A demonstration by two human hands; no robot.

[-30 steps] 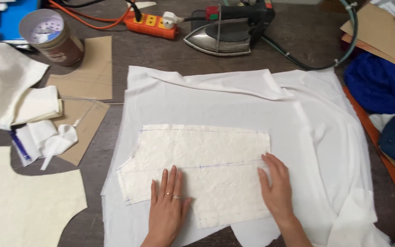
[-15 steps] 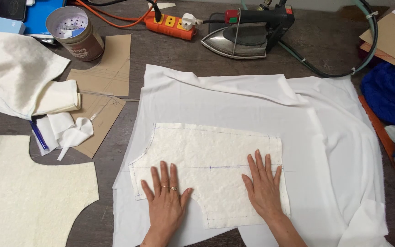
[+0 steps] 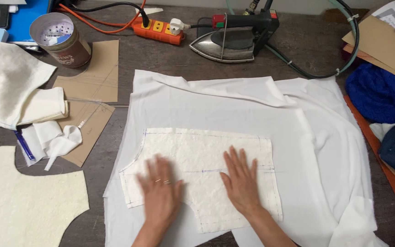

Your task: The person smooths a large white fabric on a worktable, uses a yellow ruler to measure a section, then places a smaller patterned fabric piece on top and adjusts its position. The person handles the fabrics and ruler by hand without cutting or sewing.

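Observation:
A cream textured cut fabric piece (image 3: 202,155) with blue marked lines lies flat on a larger thin white cloth (image 3: 261,114) spread over the table. My left hand (image 3: 160,192) rests palm down on the piece's lower left part, fingers spread, a ring on one finger; it looks slightly blurred. On the middle right of the same piece, my right hand (image 3: 241,180) lies flat with fingers apart. Neither hand grips anything.
A steam iron (image 3: 234,39) and an orange power strip (image 3: 158,29) sit at the back. A brown tin (image 3: 62,39), cardboard patterns (image 3: 92,73), folded cream cloth (image 3: 10,91) and another cut piece (image 3: 24,201) lie left. Blue fabrics (image 3: 380,96) pile up right.
Both hands have slid along the cream piece, flattening it. The view has shifted so the cloth appears lower and further right in the picture.

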